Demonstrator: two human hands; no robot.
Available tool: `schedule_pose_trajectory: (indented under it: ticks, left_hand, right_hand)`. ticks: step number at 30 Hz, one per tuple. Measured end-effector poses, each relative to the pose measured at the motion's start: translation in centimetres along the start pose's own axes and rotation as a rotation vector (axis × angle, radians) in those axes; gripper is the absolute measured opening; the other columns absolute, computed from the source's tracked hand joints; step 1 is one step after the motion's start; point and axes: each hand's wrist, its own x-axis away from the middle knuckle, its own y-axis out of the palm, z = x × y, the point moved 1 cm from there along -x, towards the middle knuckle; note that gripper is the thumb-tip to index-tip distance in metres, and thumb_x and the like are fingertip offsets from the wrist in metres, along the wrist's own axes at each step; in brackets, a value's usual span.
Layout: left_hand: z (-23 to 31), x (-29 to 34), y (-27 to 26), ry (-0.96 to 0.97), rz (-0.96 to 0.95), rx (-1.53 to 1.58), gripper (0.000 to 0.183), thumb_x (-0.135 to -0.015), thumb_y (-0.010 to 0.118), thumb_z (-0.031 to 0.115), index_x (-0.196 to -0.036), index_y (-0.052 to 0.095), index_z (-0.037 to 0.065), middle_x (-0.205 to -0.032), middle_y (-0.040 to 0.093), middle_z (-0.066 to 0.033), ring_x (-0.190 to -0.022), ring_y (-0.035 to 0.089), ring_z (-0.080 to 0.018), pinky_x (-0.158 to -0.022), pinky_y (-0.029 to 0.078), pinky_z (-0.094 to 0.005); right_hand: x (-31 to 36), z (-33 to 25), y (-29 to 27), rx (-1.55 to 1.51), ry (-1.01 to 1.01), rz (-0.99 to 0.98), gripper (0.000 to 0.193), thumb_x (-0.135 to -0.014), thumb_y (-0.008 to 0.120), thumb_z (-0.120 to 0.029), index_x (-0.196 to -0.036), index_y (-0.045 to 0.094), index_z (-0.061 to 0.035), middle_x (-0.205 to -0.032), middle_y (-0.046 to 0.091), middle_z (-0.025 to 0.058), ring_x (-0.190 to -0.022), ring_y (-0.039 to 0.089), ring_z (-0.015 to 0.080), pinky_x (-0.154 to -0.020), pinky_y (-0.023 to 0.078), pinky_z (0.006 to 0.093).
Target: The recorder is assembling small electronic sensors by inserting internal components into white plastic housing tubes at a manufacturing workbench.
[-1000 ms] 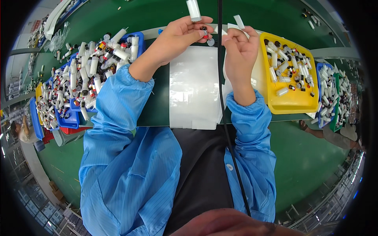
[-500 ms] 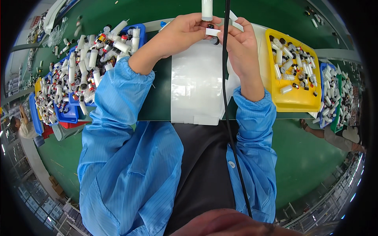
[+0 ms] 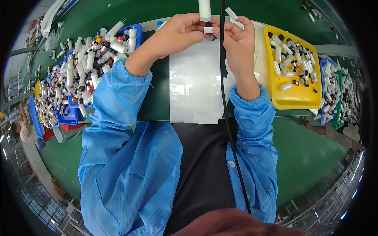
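Observation:
Near the far edge of the worktable, both my hands work close together above a white sheet. My left hand is closed, its fingers curled around a small black part just below a white cylindrical tube. The tube's far end runs out of view. My right hand is closed too, with a small white strip at its thumb tip, against the black part. Another white strip sticks up by its index finger. A black cable partly hides the right fingers.
Blue bins at the left are heaped with white tubes and black-capped parts. At the right, a yellow tray holds similar tubes and small pieces. A black cable hangs down across the view. Farther right stand more filled bins.
The white strip by my right index finger has swung up into fuller view. The strip at the thumb tip has shifted slightly. Both hands stay close together.

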Motion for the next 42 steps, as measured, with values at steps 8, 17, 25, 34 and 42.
schedule_pose_trajectory:
  ticks: [8, 17, 25, 34, 42]
  left_hand:
    - [0.5, 0.0, 0.1, -0.055, 0.013, -0.037, 0.038, -0.099, 0.058, 0.01, -0.136, 0.057, 0.001, -0.129, 0.064, -0.009, -0.115, 0.061, -0.0155, -0.1, 0.048, -0.0304]
    - [1.2, 0.3, -0.1, -0.065, -0.094, 0.126, 0.04, -0.093, 0.063, 0.006, -0.132, 0.061, -0.001, -0.128, 0.065, -0.0119, -0.118, 0.06, -0.0196, -0.104, 0.044, -0.0323]
    - [4.2, 0.5, 0.5, -0.022, 0.022, 0.161, 0.032, -0.083, 0.077, 0.005, -0.115, 0.071, -0.001, -0.114, 0.072, -0.0111, -0.103, 0.067, -0.0169, -0.088, 0.054, -0.0278]
    - [7.6, -0.8, -15.7, -0.148, 0.286, -0.761, 0.039, -0.08, 0.076, 0.019, -0.114, 0.069, 0.0, -0.081, 0.073, -0.0096, -0.072, 0.069, -0.0143, -0.067, 0.055, -0.0278]
    - [-0.8, -5.6, -27.5, -0.589, -0.064, -1.42, 0.048, -0.085, 0.062, 0.009, -0.132, 0.059, 0.007, -0.133, 0.055, -0.0253, -0.119, 0.057, -0.0364, -0.093, 0.051, -0.0412]
  right_hand:
    - [0.1, -0.6, -0.2, 0.015, 0.048, -0.004, 0.06, -0.083, 0.073, 0.004, -0.126, 0.031, -0.0021, -0.091, 0.065, 0.0102, -0.085, 0.064, 0.0123, -0.075, 0.053, 0.0214]
    - [0.0, 0.2, -1.0, -0.378, 0.377, -0.115, 0.064, -0.085, 0.066, 0.005, -0.137, 0.031, -0.0055, -0.114, 0.062, 0.0124, -0.105, 0.059, 0.0201, -0.095, 0.046, 0.035]
    - [0.0, -0.5, -0.1, -0.328, 0.278, -0.174, 0.067, -0.087, 0.066, -0.001, -0.141, 0.028, -0.0072, -0.112, 0.057, 0.0071, -0.11, 0.057, 0.0189, -0.096, 0.045, 0.0343]
    - [0.0, 0.9, -0.7, 0.043, 0.068, 0.208, 0.014, -0.095, 0.066, -0.01, -0.104, 0.058, -0.0043, -0.085, 0.057, -0.0036, -0.073, 0.047, 0.0039, -0.066, 0.039, 0.0179]
    - [0.4, 0.8, -0.1, 0.097, -0.026, 0.164, 0.008, -0.093, 0.068, -0.005, -0.097, 0.06, -0.0036, -0.085, 0.06, -0.0025, -0.077, 0.053, 0.0033, -0.071, 0.043, 0.017]
